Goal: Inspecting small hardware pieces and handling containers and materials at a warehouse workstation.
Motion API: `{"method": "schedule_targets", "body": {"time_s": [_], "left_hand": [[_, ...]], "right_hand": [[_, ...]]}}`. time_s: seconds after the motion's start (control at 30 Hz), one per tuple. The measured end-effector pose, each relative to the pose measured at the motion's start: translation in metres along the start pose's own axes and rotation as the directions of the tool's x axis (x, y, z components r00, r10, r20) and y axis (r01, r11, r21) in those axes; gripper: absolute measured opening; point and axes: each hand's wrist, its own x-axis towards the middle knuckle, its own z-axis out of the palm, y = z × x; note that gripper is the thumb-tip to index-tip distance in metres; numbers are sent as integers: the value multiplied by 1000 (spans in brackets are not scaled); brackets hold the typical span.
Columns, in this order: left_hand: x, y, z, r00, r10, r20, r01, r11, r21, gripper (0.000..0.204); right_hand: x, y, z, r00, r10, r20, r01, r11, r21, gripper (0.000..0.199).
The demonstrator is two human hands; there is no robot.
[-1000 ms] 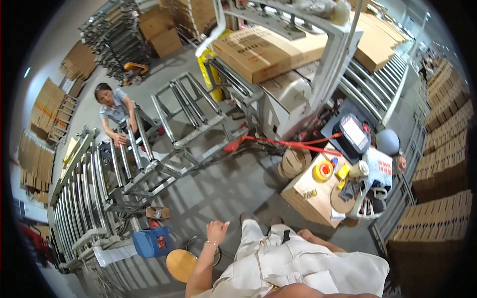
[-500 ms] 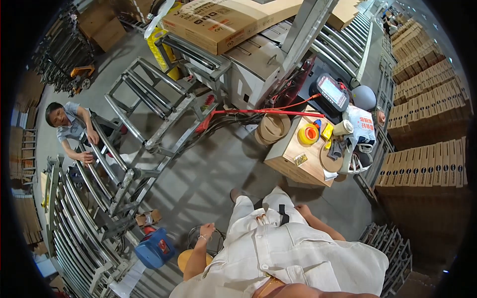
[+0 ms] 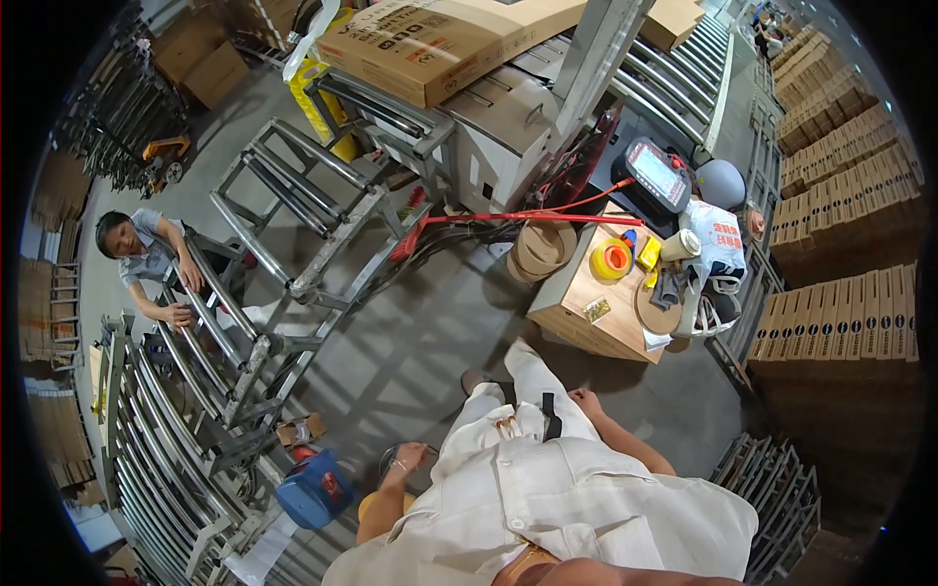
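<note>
Mid-stride, it seems, and the person (image 3: 479, 488) has the left hand (image 3: 410, 455) low, fingers slack and empty, the right hand's (image 3: 586, 403) too small to tell, the next step calling for room beside the counter (image 3: 619, 293).

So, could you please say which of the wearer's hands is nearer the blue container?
Left: the left hand is right of the blue container; the right hand is much farther right.

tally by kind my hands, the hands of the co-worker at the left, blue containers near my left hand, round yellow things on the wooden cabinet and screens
Own: left hand and right hand: 2
Co-worker's: upper hand and lower hand: 2
Blue container: 1
Round yellow thing on the wooden cabinet: 1
Screen: 1
Total: 7
</note>
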Motion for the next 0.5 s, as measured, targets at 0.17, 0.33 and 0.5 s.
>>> {"method": "schedule_targets", "body": {"time_s": [0.17, 0.33, 0.5], "left_hand": [[36, 84, -68, 969, -133, -206, 83, 968, -236, 16], [39, 136, -98, 928, -46, -371, -144, 872, -467, 18], [10, 70, -81, 958, -124, -259, -28, 857, -515, 20]], "right_hand": [[-3, 19, 12, 1000, -1, -24, 6, 980, 198, 20], [-2, 29, 7, 999, 34, -40, -26, 985, 169, 23], [16, 33, 0, 998, 22, 55, -11, 982, -191, 26]]}}
